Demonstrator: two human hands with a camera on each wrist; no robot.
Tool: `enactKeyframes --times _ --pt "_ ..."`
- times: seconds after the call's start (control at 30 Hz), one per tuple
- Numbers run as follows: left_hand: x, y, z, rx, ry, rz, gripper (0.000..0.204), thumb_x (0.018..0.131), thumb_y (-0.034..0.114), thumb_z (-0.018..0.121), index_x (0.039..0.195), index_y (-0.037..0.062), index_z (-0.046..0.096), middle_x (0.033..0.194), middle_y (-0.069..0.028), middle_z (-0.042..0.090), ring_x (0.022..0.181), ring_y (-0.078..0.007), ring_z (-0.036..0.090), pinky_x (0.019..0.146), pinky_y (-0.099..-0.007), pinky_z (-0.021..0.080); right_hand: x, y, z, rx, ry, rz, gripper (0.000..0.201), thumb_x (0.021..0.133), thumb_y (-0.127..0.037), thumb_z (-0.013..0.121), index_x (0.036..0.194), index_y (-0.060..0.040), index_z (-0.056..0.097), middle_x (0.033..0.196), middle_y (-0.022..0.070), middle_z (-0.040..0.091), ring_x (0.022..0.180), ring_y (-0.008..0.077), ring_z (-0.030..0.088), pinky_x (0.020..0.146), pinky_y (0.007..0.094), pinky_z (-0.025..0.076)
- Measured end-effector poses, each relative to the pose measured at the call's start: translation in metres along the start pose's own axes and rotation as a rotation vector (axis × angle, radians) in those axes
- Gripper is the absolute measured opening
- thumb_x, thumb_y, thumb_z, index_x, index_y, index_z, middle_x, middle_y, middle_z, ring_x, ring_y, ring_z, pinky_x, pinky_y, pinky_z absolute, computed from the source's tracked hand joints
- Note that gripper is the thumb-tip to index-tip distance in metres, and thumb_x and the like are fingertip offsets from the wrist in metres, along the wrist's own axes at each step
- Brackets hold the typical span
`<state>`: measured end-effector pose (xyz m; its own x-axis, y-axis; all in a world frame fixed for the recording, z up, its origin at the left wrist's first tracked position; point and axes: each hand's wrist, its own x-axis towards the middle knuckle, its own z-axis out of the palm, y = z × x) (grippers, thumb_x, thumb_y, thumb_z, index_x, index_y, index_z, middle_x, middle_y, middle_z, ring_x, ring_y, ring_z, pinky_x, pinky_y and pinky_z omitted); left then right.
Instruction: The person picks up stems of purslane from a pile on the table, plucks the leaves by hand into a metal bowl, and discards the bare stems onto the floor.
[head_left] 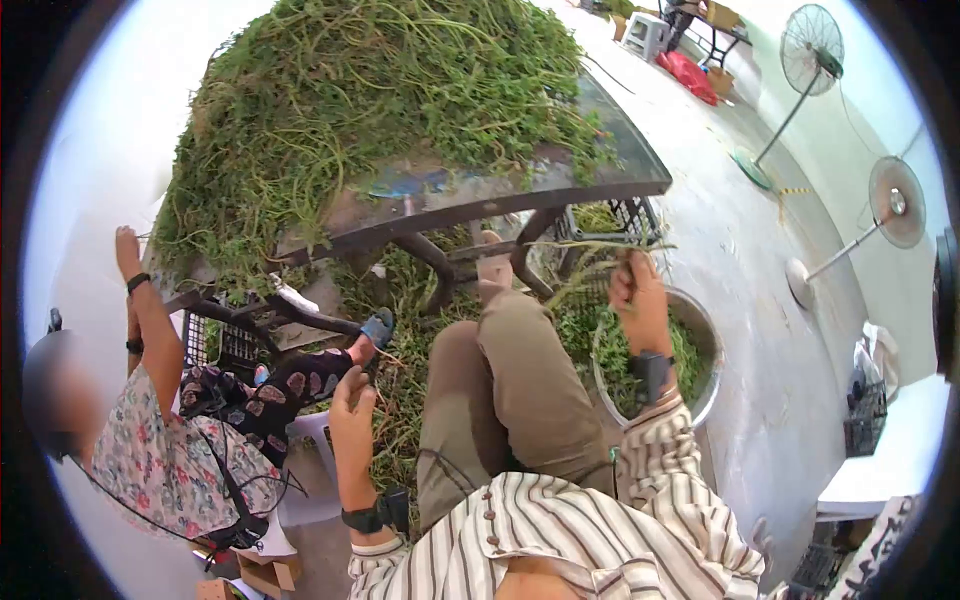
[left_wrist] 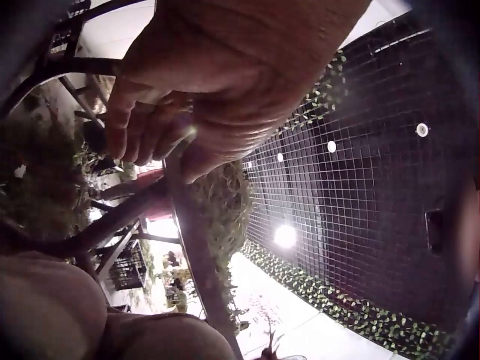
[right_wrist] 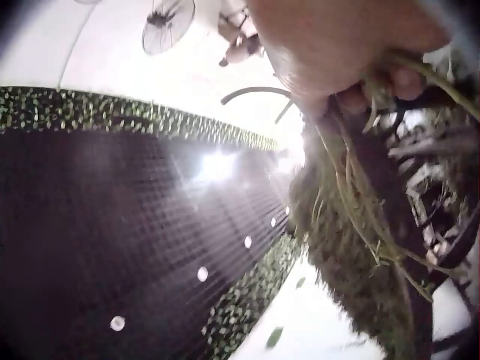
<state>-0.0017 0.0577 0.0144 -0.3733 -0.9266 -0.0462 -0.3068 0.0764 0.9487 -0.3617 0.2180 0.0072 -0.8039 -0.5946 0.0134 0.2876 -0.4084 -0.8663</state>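
My right hand point(head_left: 641, 298) grips a few long green stems point(right_wrist: 352, 172) at one end, and they trail out from the fingers toward the table's near edge. Below that hand stands a round metal basin point(head_left: 713, 362) with leafy greens point(head_left: 612, 365) in it. Over the floor to the left of my knees, my left hand point(head_left: 352, 430) hangs with its fingers loosely bent and holds nothing. A tall heap of leafy stems point(head_left: 390, 90) covers most of the dark glass-topped table point(head_left: 630, 140) in front of me.
Another person point(head_left: 180, 450) sits at the left, an arm reaching to the heap. Loose stems point(head_left: 395, 365) litter the floor under the table. Black plastic crates point(head_left: 235, 345) stand beneath it. Two standing fans point(head_left: 812, 50) are at the right.
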Motion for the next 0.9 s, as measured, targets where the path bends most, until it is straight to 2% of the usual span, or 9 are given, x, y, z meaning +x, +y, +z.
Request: enactKeyframes --times 0.03,0.1,0.2,0.33,0.5,0.6,0.73,0.8,0.9 --pt "0.001 -0.006 -0.002 0.035 -0.019 -0.01 0.039 0.085 0.01 0.051 0.12 -0.0043 0.046 0.111 -0.0132 0.054 0.103 -0.0197 0.052 0.09 -0.0291 0.038 -0.007 0.004 -0.029 -0.032 0.164 0.029 0.018 0.091 -0.024 0.046 0.089 -0.0065 0.052 0.064 -0.003 0.042 0.054 0.0052 0.039 0.044 0.0197 0.031" --pt "0.0 -0.012 -0.003 0.012 -0.029 -0.043 0.039 0.085 0.01 0.051 0.12 -0.0043 0.046 0.112 -0.0133 0.054 0.103 -0.0198 0.052 0.091 -0.0292 0.038 -0.032 0.02 -0.101 -0.297 0.252 0.088 0.019 0.09 -0.026 0.048 0.087 -0.0077 0.052 0.065 -0.0013 0.046 0.054 0.0074 0.042 0.045 0.0209 0.034" --pt "0.005 -0.016 -0.001 -0.012 -0.024 -0.069 0.038 0.085 0.01 0.051 0.119 -0.0042 0.047 0.112 -0.0132 0.054 0.104 -0.0199 0.051 0.092 -0.0291 0.037 -0.092 0.064 -0.196 -0.228 0.451 0.259 0.018 0.09 -0.025 0.048 0.086 -0.0077 0.051 0.067 0.0032 0.053 0.057 0.0133 0.051 0.044 0.0278 0.04" --pt "0.014 -0.01 0.004 -0.01 -0.037 -0.06 0.036 0.085 0.01 0.05 0.118 -0.0042 0.048 0.113 -0.0126 0.054 0.104 -0.02 0.051 0.092 -0.0291 0.037 -0.158 0.092 -0.235 -0.21 0.609 0.46 0.019 0.09 -0.025 0.046 0.086 -0.0077 0.051 0.07 0.0043 0.055 0.054 0.0126 0.051 0.042 0.0264 0.041" --pt "0.026 -0.005 0.012 -0.001 -0.102 -0.051 0.035 0.084 0.01 0.051 0.116 -0.0047 0.049 0.109 -0.012 0.055 0.101 -0.019 0.052 0.09 -0.0277 0.037 -0.183 0.116 -0.236 -0.416 0.638 0.644 0.021 0.087 -0.026 0.049 0.086 -0.0048 0.052 0.062 0.0048 0.053 0.048 0.0142 0.047 0.045 0.0294 0.039" --pt "0.025 0.001 0.011 0.007 -0.069 -0.071 0.035 0.084 0.01 0.051 0.116 -0.0048 0.049 0.108 -0.012 0.056 0.101 -0.0189 0.052 0.09 -0.0278 0.038 -0.173 0.154 -0.277 -0.491 0.564 0.723 0.023 0.088 -0.021 0.051 0.079 -0.0006 0.055 0.064 0.007 0.055 0.051 0.0165 0.051 0.048 0.033 0.042" --pt "0.024 -0.01 -0.001 0.008 0.005 -0.119 0.033 0.085 0.01 0.051 0.114 -0.0051 0.051 0.109 -0.0119 0.057 0.1 -0.0189 0.053 0.089 -0.0286 0.039 -0.141 0.161 -0.277 -0.691 0.398 0.697 0.02 0.087 -0.017 0.052 0.079 -0.0001 0.056 0.066 0.0075 0.058 0.05 0.0148 0.05 0.047 0.0322 0.041" --pt "0.025 -0.007 -0.004 0.014 0.012 -0.136 0.033 0.085 0.011 0.051 0.113 -0.0051 0.051 0.109 -0.0116 0.057 0.098 -0.0189 0.054 0.088 -0.0286 0.04 -0.123 0.131 -0.228 -0.398 0.57 0.655 0.015 0.087 -0.012 0.048 0.082 -0.0005 0.056 0.063 0.0053 0.054 0.047 0.0114 0.042 0.041 0.0272 0.033" --pt "0.033 -0.01 -0.005 0.021 0.024 -0.113 0.031 0.086 0.012 0.05 0.112 -0.0048 0.053 0.107 -0.0114 0.057 0.095 -0.0182 0.055 0.086 -0.028 0.041 -0.078 0.094 -0.174 -0.323 0.458 0.471 0.014 0.086 -0.018 0.051 0.078 -0.0075 0.056 0.063 0.0007 0.055 0.043 0.0068 0.04 0.039 0.0218 0.032"
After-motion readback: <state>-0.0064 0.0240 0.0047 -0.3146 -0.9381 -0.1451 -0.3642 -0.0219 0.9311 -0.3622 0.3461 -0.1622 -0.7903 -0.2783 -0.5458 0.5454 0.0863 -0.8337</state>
